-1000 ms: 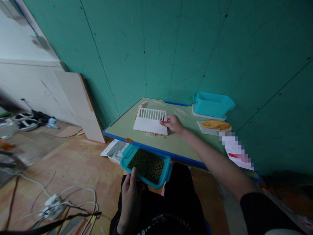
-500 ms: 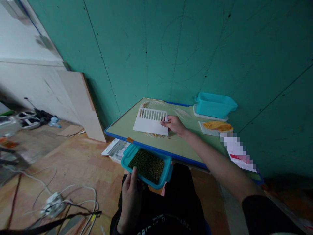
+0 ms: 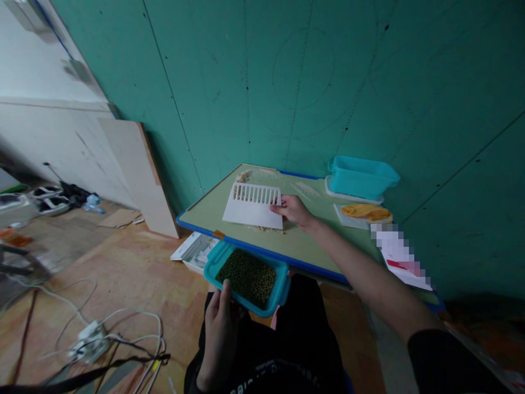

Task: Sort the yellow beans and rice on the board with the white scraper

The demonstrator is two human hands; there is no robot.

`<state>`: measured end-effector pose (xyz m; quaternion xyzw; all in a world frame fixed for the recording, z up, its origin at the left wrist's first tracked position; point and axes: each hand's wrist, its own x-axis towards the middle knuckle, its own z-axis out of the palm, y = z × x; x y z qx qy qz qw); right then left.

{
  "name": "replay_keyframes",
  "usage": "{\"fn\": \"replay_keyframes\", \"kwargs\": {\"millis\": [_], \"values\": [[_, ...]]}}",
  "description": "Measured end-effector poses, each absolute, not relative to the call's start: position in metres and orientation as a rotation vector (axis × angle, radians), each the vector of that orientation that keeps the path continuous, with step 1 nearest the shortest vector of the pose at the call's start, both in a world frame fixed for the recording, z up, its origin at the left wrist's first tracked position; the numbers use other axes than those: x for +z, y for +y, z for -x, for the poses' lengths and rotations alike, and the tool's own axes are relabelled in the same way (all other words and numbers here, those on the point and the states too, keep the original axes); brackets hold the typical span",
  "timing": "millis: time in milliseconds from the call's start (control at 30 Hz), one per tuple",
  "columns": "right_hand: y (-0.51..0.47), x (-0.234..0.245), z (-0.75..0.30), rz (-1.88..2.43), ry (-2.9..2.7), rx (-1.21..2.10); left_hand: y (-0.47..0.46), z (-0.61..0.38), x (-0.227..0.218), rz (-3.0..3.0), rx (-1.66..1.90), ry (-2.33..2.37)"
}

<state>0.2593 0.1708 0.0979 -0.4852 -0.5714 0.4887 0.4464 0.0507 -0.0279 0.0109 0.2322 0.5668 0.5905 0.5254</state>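
Note:
My right hand [image 3: 296, 210] grips a white slotted scraper [image 3: 252, 210] by its right edge, thumb on top. The scraper lies low over the table, its row of slots on the far side. Tan grains [image 3: 243, 177] show beyond it and through the left slots, and a few more lie along its near edge. Below the table's front edge, my left hand [image 3: 221, 314] holds a turquoise tub [image 3: 280, 295], thumb over the near rim and the other fingers mostly hidden underneath. Green and tan beans [image 3: 246, 273] fill the tub's bottom.
At the table's [image 3: 311, 246] back right, a turquoise bin [image 3: 361, 178] sits on a white lid. A folded yellow cloth [image 3: 365, 212] and a partly blurred packet [image 3: 400, 257] lie nearer. Pale powder marks the tabletop. A power strip [image 3: 91, 342] with tangled cables occupies the floor at left.
The scraper has shifted very slightly toward me, covering some of the grains along its near edge. My left hand and the tub look unmoved.

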Motion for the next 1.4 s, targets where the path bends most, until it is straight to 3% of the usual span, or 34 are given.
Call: {"fn": "replay_keyframes", "kwargs": {"millis": [1400], "values": [[0.159, 0.095, -0.250, 1.155, -1.496, 1.312, -0.027, -0.050, 0.004, -0.531, 1.426, 1.250]]}}
